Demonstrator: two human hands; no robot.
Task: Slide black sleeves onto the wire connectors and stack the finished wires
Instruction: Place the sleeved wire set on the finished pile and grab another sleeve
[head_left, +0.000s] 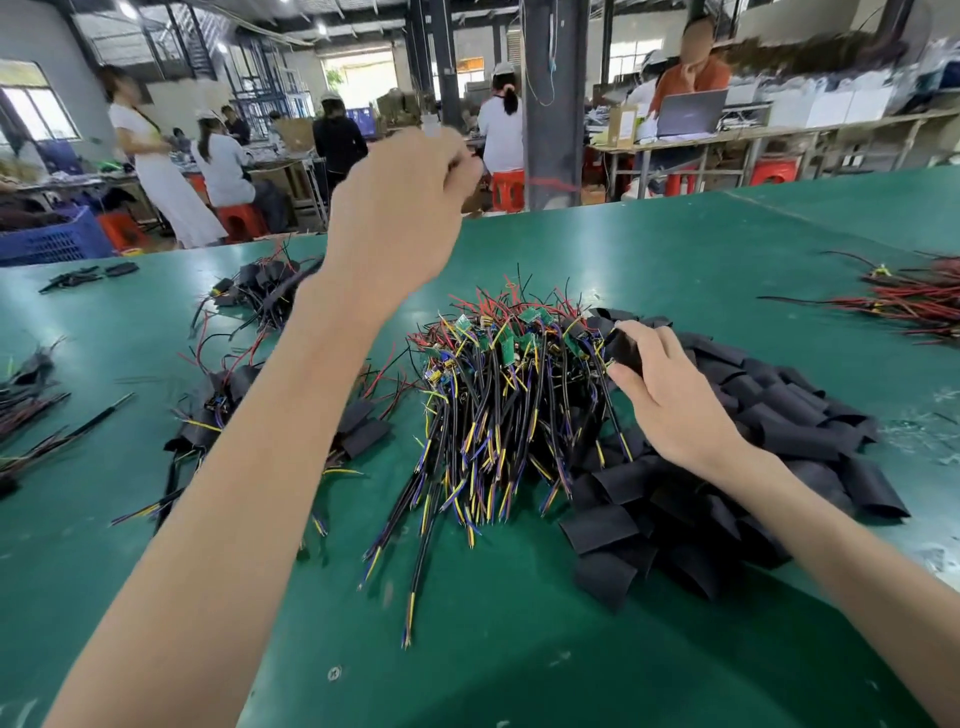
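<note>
While the right hand (670, 395) pinches a black sleeve (626, 349), the left hand (400, 208) is raised in a loose fist.

Nearest on the green table (519, 649) lie the stripped yellow and blue tips of the unfinished wires (483, 415), heaped at the centre with small green circuit boards at their far ends. Just right of them spreads the pile of black sleeves (727, 467), where thumb and fingers grip one sleeve at the pile's far edge. Left of centre sit the sleeved wires (223, 405), with a second stack (265, 291) farther back. Whether the blurred, curled left hand holds anything cannot be told. A red wire bundle (914, 306) lies far right. No writing is legible anywhere.
</note>
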